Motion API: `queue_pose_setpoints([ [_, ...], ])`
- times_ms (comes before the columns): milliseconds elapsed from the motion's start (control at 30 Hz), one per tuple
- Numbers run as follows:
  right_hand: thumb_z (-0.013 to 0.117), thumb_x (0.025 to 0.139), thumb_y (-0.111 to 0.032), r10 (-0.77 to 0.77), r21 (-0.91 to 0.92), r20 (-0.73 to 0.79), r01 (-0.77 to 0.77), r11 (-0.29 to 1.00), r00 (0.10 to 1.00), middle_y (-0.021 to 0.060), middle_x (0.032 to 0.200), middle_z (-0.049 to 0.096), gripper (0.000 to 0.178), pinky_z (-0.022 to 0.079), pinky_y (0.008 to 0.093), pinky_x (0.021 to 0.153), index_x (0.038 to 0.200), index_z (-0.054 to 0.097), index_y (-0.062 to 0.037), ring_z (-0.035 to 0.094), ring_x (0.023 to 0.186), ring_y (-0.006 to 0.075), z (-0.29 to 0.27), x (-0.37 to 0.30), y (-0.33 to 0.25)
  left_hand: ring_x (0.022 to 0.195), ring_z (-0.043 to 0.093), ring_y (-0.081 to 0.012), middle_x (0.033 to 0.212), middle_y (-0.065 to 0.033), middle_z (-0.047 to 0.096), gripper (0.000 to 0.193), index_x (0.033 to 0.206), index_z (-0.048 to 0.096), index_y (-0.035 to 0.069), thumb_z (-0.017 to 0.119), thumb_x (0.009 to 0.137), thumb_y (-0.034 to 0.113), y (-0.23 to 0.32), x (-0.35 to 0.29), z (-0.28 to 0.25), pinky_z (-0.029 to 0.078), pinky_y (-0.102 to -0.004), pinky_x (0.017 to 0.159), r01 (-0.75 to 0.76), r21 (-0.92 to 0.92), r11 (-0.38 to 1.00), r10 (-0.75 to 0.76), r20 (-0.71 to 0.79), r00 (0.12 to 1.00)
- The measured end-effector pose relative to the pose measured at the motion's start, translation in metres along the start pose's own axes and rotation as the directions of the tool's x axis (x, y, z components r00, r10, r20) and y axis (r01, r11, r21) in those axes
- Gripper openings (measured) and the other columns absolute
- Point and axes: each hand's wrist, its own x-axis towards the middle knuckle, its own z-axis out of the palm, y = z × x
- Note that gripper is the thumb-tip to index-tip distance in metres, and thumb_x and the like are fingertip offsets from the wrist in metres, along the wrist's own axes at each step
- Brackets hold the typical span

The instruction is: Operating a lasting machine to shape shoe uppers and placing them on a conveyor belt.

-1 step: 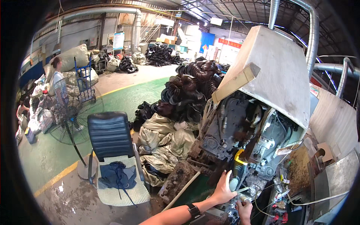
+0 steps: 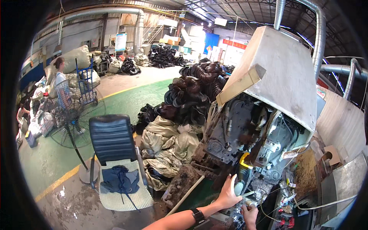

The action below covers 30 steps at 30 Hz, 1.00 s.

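My left hand (image 2: 227, 194), with a dark watch (image 2: 198, 216) on its wrist, curves along the near-left side of a grey-green rounded machine part (image 2: 239, 188). Its fingers point up the part and its thumb lies across the lower end. Just above the fingers sits a yellow curved piece (image 2: 244, 160). Lower and to the right, my right hand (image 2: 250, 216) has its fingers curled together by a small metal fitting (image 2: 250, 202). What lies inside those fingers is hidden. Both hands are at the front of a greasy machine (image 2: 218, 150) under a pale hood (image 2: 281, 73).
Left of the machine stand a black office chair (image 2: 111, 134) with dark cloth (image 2: 120, 179) on its seat, and a floor fan (image 2: 73, 115). Sacks (image 2: 168, 142) and stacked dark curved pieces (image 2: 191, 90) lie beyond. Thin hoses (image 2: 303, 208) run at right. A person (image 2: 62, 82) stands behind the fan.
The person behind the fan has shifted slightly. Both my hands keep the same place and pose.
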Motion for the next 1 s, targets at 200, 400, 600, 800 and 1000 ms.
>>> queue_pose_setpoints([
  [200,0.075,0.090,-0.007,0.027,-0.031,-0.030,-0.028,0.999,0.999,0.0132,0.077,0.075,0.035,0.055,0.0304,0.054,0.122,0.069,0.0056,0.071,0.060,0.0153,0.001,-0.005,-0.002,0.148,0.026,-0.0548,0.157,-0.0429,0.023,0.105,0.156,0.022,-0.004,0.080,0.071,0.019,-0.001,-0.003,-0.001,0.024,-0.0517,0.124,-0.023,0.004,1.000,0.023,-0.018,1.000],
  [400,0.075,0.092,-0.012,-0.008,-0.192,-0.058,-0.003,0.981,0.998,0.0150,0.079,0.075,0.035,0.057,0.0337,0.063,0.124,0.070,0.0002,0.074,0.069,0.0186,0.000,0.002,0.010,0.150,0.024,-0.0534,0.158,-0.0417,0.023,0.107,0.156,0.020,-0.006,0.084,0.074,0.020,0.002,-0.003,-0.001,0.023,-0.0523,0.125,-0.040,0.029,0.999,0.039,0.006,0.999],
  [600,0.069,0.101,-0.033,0.018,0.344,0.195,-0.086,0.935,0.981,0.0235,0.159,0.039,0.087,0.044,0.0406,0.112,0.161,0.017,0.0026,0.053,0.134,0.0279,0.016,-0.025,-0.109,0.146,0.042,-0.0330,0.154,-0.0283,0.045,0.067,0.148,0.046,-0.005,0.075,0.095,0.024,-0.015,0.015,-0.027,0.031,-0.0400,0.121,0.099,-0.316,0.944,-0.079,0.075,0.994],
  [800,0.092,0.073,-0.034,-0.191,-0.114,-0.079,0.181,0.977,0.979,0.0399,0.162,0.014,0.137,0.025,0.0453,0.125,0.158,-0.004,0.0134,0.020,0.153,0.0491,0.078,-0.025,-0.145,0.129,0.057,-0.0163,0.138,-0.0115,0.065,0.036,0.137,0.064,-0.001,0.062,0.104,0.014,-0.030,0.046,-0.061,0.040,-0.0298,0.112,0.475,-0.543,0.693,-0.337,0.338,0.878],
  [1000,0.085,0.075,-0.014,-0.365,-0.185,-0.223,0.329,0.926,0.904,0.0399,0.157,0.026,0.115,0.024,0.0498,0.125,0.158,0.009,0.0105,0.026,0.148,0.0534,0.095,-0.023,-0.136,0.110,0.065,-0.0130,0.123,-0.0069,0.071,0.033,0.131,0.067,-0.001,0.068,0.101,0.011,-0.045,0.052,-0.061,0.051,-0.0285,0.099,0.464,-0.484,0.742,-0.352,0.308,0.884],
])
